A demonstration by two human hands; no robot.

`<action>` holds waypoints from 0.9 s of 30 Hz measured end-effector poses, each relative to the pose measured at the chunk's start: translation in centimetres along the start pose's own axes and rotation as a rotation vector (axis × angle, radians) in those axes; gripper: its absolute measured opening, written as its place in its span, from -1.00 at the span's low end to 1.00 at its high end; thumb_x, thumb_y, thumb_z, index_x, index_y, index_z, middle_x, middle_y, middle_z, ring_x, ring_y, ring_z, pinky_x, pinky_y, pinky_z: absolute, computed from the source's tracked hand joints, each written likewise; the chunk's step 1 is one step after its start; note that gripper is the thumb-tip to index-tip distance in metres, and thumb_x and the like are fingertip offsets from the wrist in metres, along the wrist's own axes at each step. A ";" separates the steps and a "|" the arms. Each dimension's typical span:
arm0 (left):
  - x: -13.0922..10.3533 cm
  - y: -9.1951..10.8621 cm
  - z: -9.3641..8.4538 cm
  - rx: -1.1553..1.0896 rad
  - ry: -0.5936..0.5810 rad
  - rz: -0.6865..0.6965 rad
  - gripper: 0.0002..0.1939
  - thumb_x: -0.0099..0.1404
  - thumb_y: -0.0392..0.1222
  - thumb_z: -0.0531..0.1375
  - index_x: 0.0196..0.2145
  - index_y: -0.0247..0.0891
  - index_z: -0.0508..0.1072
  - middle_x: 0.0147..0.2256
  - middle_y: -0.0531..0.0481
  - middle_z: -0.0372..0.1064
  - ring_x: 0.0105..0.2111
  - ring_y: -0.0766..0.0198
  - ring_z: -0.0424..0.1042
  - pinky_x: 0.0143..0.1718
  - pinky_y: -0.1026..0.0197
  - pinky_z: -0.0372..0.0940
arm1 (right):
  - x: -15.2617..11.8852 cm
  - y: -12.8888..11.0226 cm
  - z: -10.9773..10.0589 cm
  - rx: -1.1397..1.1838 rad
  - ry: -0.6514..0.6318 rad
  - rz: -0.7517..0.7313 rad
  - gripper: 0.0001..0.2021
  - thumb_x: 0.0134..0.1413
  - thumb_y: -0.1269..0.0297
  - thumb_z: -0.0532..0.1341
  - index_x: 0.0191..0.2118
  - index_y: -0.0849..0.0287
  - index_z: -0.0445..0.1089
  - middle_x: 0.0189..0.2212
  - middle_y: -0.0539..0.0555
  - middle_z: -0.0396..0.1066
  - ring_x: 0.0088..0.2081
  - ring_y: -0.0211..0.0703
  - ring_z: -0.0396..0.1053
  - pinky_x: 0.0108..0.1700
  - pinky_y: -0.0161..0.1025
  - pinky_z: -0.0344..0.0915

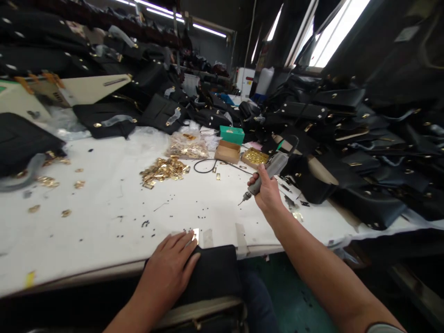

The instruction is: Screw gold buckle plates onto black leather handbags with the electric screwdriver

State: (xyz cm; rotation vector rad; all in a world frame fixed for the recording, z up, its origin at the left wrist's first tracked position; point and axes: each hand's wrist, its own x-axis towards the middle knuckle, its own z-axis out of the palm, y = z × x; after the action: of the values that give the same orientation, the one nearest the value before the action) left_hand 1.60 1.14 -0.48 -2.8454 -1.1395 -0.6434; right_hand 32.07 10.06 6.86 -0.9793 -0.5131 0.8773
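While our right hand (268, 188) wraps its grip around a grey power tool (276, 163), bit (242, 201) pointing down over the counter (99, 226), our left hand (169, 261) lies on a black bag (217, 268) at the near edge, fingertips (188, 236) by 1 shiny plate (196, 235); we cannot tell whether that grip is pinching anything.

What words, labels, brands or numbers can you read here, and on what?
None readable.
Red and yellow labels on the white unit: too small.
Dark marking by the cream panel: too blurred.
Grey handheld tool: no lettering can be made out.
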 end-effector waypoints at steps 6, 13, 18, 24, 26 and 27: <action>0.2 1.3 -1.5 -0.132 -0.119 -0.136 -0.67 0.41 -0.07 0.16 0.03 -0.25 0.52 0.12 -0.11 0.46 0.11 -0.01 0.38 0.17 -0.16 0.30 | -8.3 3.0 3.9 0.107 -0.079 0.272 -0.57 -0.09 0.00 0.49 -0.28 0.12 0.31 -0.55 -0.16 0.25 -0.54 -0.36 0.26 -0.48 -0.37 0.33; 0.1 1.6 -1.9 -0.169 -0.125 -0.172 -0.67 0.42 -0.05 0.16 0.02 -0.25 0.52 0.11 -0.11 0.46 0.11 -0.02 0.37 0.16 -0.16 0.28 | -11.9 5.2 5.6 0.121 -0.083 0.379 -0.54 -0.13 0.01 0.50 -0.30 0.13 0.29 -0.54 -0.17 0.25 -0.55 -0.38 0.25 -0.49 -0.39 0.30; 0.2 1.5 -1.8 -0.181 -0.094 -0.167 -0.71 0.40 -0.08 0.18 -0.02 -0.24 0.53 0.08 -0.12 0.48 0.08 0.01 0.39 0.13 -0.13 0.30 | -12.2 5.6 5.9 0.103 -0.076 0.389 -0.52 -0.15 -0.02 0.50 -0.31 0.12 0.28 -0.54 -0.18 0.25 -0.55 -0.38 0.26 -0.49 -0.39 0.30; 0.2 1.5 -1.6 -0.174 -0.082 -0.164 -0.72 0.41 -0.11 0.18 0.00 -0.23 0.52 0.07 -0.13 0.48 0.07 0.02 0.39 0.12 -0.13 0.30 | -12.4 6.1 5.9 0.081 -0.096 0.391 -0.52 -0.13 -0.06 0.48 -0.29 0.10 0.27 -0.55 -0.18 0.23 -0.56 -0.36 0.26 -0.49 -0.37 0.33; 0.2 1.5 -1.6 -0.170 -0.080 -0.161 -0.73 0.41 -0.13 0.18 0.01 -0.23 0.52 0.06 -0.12 0.49 0.06 0.02 0.39 0.11 -0.12 0.30 | -12.5 6.2 5.9 0.075 -0.096 0.393 -0.52 -0.13 -0.05 0.48 -0.28 0.10 0.27 -0.54 -0.18 0.23 -0.56 -0.36 0.26 -0.49 -0.37 0.32; 0.2 1.5 -1.6 -0.167 -0.081 -0.160 -0.73 0.41 -0.14 0.18 0.01 -0.22 0.51 0.06 -0.12 0.49 0.06 0.03 0.39 0.11 -0.12 0.30 | -12.5 6.2 6.0 0.076 -0.095 0.393 -0.53 -0.12 -0.05 0.48 -0.28 0.10 0.27 -0.54 -0.18 0.23 -0.56 -0.36 0.26 -0.49 -0.37 0.32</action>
State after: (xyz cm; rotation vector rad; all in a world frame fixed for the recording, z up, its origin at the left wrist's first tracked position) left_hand 2.16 -0.12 1.24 -2.9643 -1.4019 -0.6650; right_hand 18.20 4.35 4.35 -0.9885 -0.3690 1.2911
